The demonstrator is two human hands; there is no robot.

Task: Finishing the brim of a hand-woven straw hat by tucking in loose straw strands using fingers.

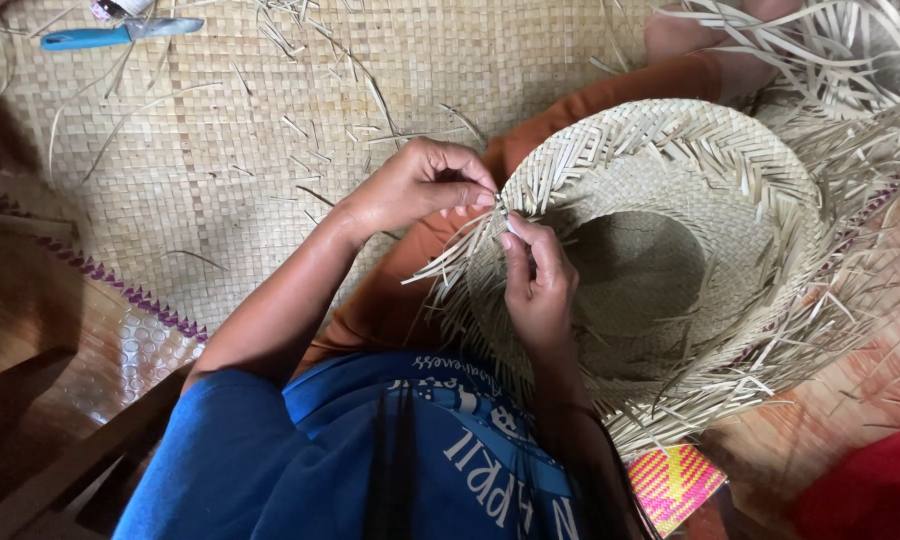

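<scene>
A half-woven straw hat (690, 200) lies upside down in my lap, its brim edged with loose pale strips. My left hand (420, 182) pinches a strip at the brim's near-left edge, fingertips pressed together. My right hand (538, 280) rests on the inner brim just below it, thumb and forefinger gripping another strip at the same spot. The two hands almost touch.
A woven straw mat (270, 130) covers the floor, littered with cut strips. A blue-handled knife (110, 35) lies at the top left. More loose straw (830, 50) piles at the top right. A red object (870, 490) and a pink-yellow woven piece (675, 480) sit at the bottom right.
</scene>
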